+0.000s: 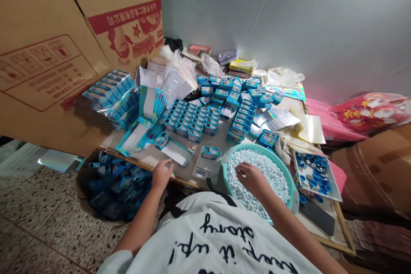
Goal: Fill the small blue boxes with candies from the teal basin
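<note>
My left hand (162, 174) rests at the table's front edge, fingers apart, with nothing visible in it. Over a round turquoise basin (225, 167) is my right hand (252, 176), its thumb and fingers curled together; what they hold, if anything, is hidden. Small pale blue-white pellets (272, 171) fill the basin. Between my hands lies a white digital scale (205, 173) with one small blue box (211, 152) on it. Behind the scale stand rows of small blue boxes (194, 120). Flat blue-and-white cards (177, 152) lie beyond my left hand.
A carton of blue packets (118, 188) sits below the table's left edge. Wrapped blue boxes (112, 94) stand against a large cardboard box (38, 60). At right are a white tray of blue caps (313, 171) and a dark phone (316, 214). More blue boxes (224, 87) are piled behind.
</note>
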`<state>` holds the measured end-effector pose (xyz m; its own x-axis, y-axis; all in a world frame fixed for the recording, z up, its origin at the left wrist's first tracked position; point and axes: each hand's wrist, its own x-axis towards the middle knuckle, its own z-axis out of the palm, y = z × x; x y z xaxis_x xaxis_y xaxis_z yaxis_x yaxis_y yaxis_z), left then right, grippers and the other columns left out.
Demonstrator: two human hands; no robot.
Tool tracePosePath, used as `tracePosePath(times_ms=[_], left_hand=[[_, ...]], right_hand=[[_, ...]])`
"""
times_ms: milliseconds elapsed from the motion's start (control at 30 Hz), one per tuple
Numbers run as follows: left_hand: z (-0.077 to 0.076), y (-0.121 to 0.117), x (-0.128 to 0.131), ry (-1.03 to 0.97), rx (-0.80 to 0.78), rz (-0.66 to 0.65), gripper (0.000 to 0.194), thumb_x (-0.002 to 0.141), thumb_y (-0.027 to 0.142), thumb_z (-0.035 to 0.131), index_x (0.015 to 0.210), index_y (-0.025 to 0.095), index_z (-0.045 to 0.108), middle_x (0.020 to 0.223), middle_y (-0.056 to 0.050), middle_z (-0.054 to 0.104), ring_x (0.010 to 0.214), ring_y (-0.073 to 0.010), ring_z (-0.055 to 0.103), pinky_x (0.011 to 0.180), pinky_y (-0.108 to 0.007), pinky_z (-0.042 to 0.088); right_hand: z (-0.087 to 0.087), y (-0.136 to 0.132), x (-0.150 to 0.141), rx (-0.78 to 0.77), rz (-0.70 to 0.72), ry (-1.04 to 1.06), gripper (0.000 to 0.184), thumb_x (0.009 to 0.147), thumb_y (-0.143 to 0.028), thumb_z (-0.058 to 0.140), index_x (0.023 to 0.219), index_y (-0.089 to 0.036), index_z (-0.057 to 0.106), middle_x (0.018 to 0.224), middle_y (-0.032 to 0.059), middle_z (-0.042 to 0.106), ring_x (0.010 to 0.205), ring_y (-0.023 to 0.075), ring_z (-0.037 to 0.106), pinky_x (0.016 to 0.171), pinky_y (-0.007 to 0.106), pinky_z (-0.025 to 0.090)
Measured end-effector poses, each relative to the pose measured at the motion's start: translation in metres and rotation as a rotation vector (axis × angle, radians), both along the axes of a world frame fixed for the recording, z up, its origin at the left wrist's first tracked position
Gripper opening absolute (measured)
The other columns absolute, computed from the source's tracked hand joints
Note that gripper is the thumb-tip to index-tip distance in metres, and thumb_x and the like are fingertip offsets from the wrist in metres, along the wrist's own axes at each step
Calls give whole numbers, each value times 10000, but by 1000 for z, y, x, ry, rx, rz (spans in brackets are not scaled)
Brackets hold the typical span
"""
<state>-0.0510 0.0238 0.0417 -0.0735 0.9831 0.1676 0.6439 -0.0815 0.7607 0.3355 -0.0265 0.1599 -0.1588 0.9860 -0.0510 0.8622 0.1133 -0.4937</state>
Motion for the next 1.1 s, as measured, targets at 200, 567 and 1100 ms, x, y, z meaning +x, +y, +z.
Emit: tracePosePath(times_ms=[200, 567, 1100], left_hand=[[-7, -4, 4, 7, -25, -24, 225, 836, 299, 583, 1005, 204, 696, 990, -67, 700, 958, -212, 658, 908, -370, 524], [-28, -3, -11, -3, -71, 433, 427, 772, 377, 653, 1142, 166, 637, 1116, -129, 662, 1080, -280, 606, 1000, -444, 467], [-62, 3, 4, 355, -118, 691, 581, 878, 441, 524, 1364, 122, 533, 1539, -203, 195, 1411, -416, 188, 1158, -553, 211]], right_hand=[[5, 87, -57, 127, 127, 240, 193, 803, -131, 541, 800, -194, 723, 782, 41, 647, 684, 145, 581, 684, 256, 450], [-4, 82, -58, 104, 69, 114, 263, 881, -205, 477, 941, -209, 734, 923, 70, 674, 794, 173, 601, 749, 279, 472], [-18, -16, -18, -90, -92, -252, 210, 881, -128, 463, 922, -171, 665, 988, 102, 597, 871, 200, 592, 777, 291, 425]])
